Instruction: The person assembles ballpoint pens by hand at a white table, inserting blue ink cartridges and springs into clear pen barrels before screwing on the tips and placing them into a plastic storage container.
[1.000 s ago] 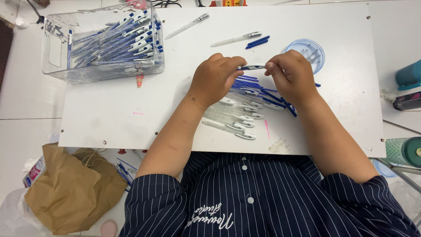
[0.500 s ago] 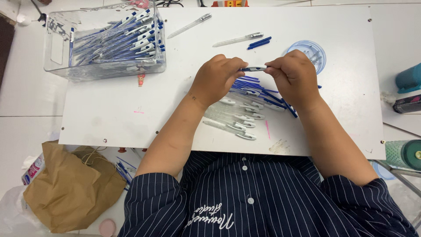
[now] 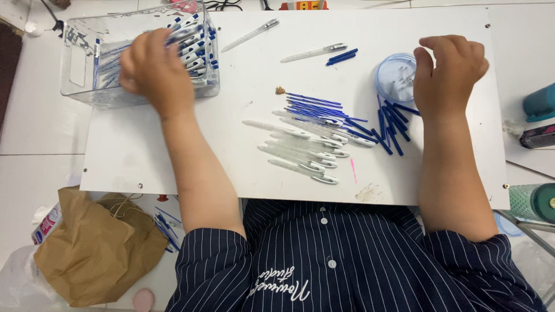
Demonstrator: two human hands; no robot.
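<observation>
My left hand (image 3: 153,72) reaches into a clear plastic box (image 3: 81,69) at the upper left. The box holds several blue and white pens (image 3: 196,52). Its fingers curl among them, and what they grip is hidden. My right hand (image 3: 451,66) hovers with fingers apart beside a small round blue dish (image 3: 393,78) holding tiny parts. Between my arms on the white board (image 3: 173,156) lie several clear pen barrels (image 3: 300,153), thin blue refills (image 3: 324,107) and short blue pieces (image 3: 393,124).
Two loose pens (image 3: 251,34) (image 3: 315,53) and a blue piece (image 3: 341,56) lie near the board's far edge. A brown paper bag (image 3: 98,248) sits at the lower left. A teal container (image 3: 540,104), a dark item (image 3: 537,136) and a green roll (image 3: 535,202) stand at the right.
Both hands were together at the middle, holding one pen. Now my left hand has swung to the box at the upper left and my right hand has moved to the blue dish.
</observation>
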